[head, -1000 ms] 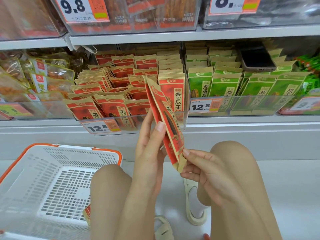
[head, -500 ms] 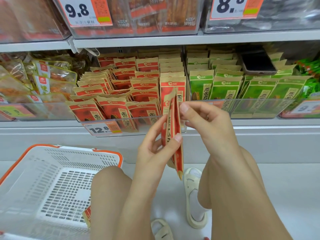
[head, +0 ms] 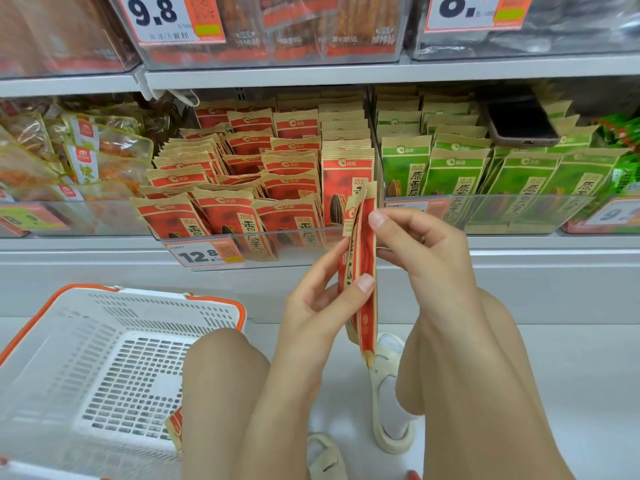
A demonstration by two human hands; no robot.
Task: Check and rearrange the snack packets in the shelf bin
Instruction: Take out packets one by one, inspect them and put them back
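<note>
Red packets (head: 360, 271) stand edge-on in my left hand (head: 322, 306) grip, right hand (head: 415, 244) pinching their tops; I should square them before slotting them into the bin (head: 242, 244) just beyond.

White metal shelving (head: 311, 76) runs the width of a shop aisle, its upper tier carrying clear bins with orange-and-white price tags (head: 173, 17). A pale shelf base (head: 104, 271) meets a light, glossy floor (head: 571, 375) below. A white plastic basket with an orange rim (head: 45, 341) sits on the floor at lower left. Even, soft lighting fills the scene.
</note>
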